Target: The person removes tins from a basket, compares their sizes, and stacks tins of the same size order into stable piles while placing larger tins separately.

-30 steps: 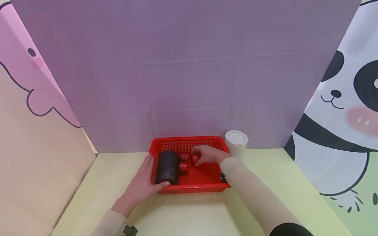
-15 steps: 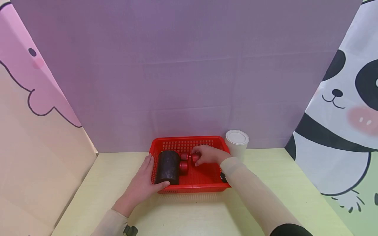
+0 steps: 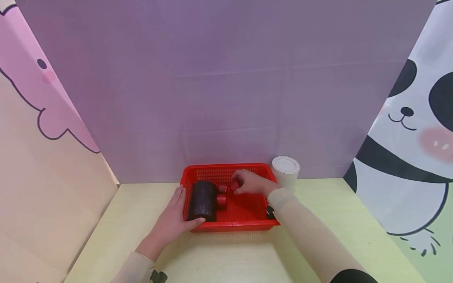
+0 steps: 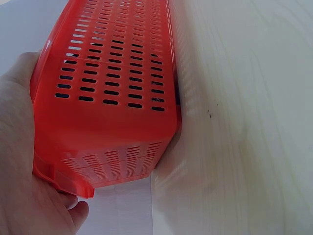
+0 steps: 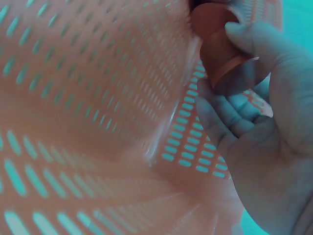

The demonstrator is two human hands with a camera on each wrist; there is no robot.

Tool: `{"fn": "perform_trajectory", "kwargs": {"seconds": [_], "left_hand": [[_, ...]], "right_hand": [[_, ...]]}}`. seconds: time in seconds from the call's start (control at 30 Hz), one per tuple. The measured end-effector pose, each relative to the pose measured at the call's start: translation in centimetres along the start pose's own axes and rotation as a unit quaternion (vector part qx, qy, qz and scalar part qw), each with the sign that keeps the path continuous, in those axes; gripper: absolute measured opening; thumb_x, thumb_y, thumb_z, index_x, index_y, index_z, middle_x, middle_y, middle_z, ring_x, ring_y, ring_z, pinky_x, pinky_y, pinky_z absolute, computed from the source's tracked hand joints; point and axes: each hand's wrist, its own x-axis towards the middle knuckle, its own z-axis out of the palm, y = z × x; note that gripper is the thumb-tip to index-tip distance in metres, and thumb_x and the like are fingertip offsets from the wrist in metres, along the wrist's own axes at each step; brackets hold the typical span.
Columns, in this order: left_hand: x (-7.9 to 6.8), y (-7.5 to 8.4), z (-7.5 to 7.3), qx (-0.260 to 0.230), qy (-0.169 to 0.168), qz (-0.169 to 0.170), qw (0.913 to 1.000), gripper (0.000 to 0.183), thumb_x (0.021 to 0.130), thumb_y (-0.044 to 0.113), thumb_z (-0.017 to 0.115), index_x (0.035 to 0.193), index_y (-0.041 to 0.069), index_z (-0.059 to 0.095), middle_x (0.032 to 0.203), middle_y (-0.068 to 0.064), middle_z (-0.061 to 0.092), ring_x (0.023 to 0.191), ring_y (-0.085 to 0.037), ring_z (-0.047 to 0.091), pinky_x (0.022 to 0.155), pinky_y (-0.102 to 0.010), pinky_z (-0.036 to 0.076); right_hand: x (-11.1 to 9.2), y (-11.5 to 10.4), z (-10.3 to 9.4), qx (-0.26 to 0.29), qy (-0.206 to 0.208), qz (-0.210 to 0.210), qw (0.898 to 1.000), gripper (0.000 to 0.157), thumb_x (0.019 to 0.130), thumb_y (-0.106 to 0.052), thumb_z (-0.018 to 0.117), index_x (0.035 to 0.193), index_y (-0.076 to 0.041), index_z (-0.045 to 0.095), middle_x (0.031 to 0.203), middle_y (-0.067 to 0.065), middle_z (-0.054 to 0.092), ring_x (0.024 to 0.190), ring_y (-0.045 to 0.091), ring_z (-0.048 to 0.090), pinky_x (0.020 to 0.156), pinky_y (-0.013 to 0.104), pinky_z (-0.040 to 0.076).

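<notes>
My left hand (image 3: 173, 212) holds the near left corner of a red plastic basket (image 3: 233, 225). Its thumb lies over the front rim and its fingers lie along the left side. Inside the basket, a black cylinder (image 3: 202, 201) lies on its side at the left. With my right hand (image 3: 253, 183) I pinch a small red cylindrical piece (image 5: 227, 58) with a flared rim, inside the basket. Two more red round pieces, an upper one (image 3: 222, 188) and a lower one (image 3: 221, 201), sit between the black cylinder and that hand. My right fingers partly cover the held piece.
A white lidded canister (image 3: 286, 173) stands just behind the basket's right end. The pale wooden table (image 3: 219, 259) runs up to a purple backdrop (image 3: 226, 98). A panda panel (image 3: 400, 157) borders the right side.
My right hand has risen slightly toward the back of the basket with the red piece, which now looks tilted. The left hand stays on the basket corner.
</notes>
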Motion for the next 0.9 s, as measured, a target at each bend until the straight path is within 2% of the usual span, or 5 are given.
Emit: {"fn": "perform_trajectory", "kwargs": {"seconds": [0.2, 0.43, 0.67, 0.9], "left_hand": [[-0.1, 0.2, 0.1, 0.007, 0.001, -0.001, 1.0, 0.135, 0.082, 0.074, 0.084, 0.178, 0.007, 0.016, 0.185, -0.013, 0.014, 0.17, -0.037, 0.016, 0.122, -0.062, 0.045], [0.0, -0.1, 0.2, 0.005, 0.006, 0.001, 1.0, 0.136, 0.082, 0.076, 0.084, 0.178, 0.008, 0.016, 0.185, -0.012, 0.014, 0.17, -0.037, 0.015, 0.121, -0.063, 0.045], [0.0, 0.1, 0.3, -0.001, 0.005, 0.004, 1.0, 0.135, 0.082, 0.075, 0.084, 0.178, 0.007, 0.016, 0.185, -0.013, 0.014, 0.17, -0.037, 0.015, 0.121, -0.064, 0.044], [-0.3, 0.0, -0.2, 0.003, 0.004, 0.004, 1.0, 0.133, 0.084, 0.073, 0.084, 0.177, 0.007, 0.016, 0.185, -0.013, 0.014, 0.17, -0.037, 0.015, 0.121, -0.063, 0.045]], "right_hand": [[-0.5, -0.1, -0.7, 0.021, 0.033, -0.003, 0.999, 0.054, 0.087, -0.017, 0.095, 0.131, -0.015, 0.064, 0.118, 0.002, 0.07, 0.111, 0.025, 0.065, 0.097, 0.042, 0.064], [-1.2, -1.4, -2.3, -0.007, 0.051, -0.05, 0.997, 0.052, 0.091, -0.016, 0.09, 0.138, -0.01, 0.069, 0.129, 0.007, 0.07, 0.121, 0.03, 0.065, 0.106, 0.049, 0.06], [-2.9, -3.4, -4.1, -0.052, 0.066, -0.057, 0.995, 0.056, 0.096, -0.018, 0.084, 0.148, -0.005, 0.067, 0.14, 0.015, 0.063, 0.127, 0.033, 0.062, 0.11, 0.051, 0.057], [-4.8, -4.4, -5.4, -0.033, 0.089, -0.074, 0.993, 0.058, 0.096, -0.014, 0.083, 0.15, -0.005, 0.066, 0.144, 0.018, 0.059, 0.128, 0.037, 0.059, 0.106, 0.054, 0.058]]}}
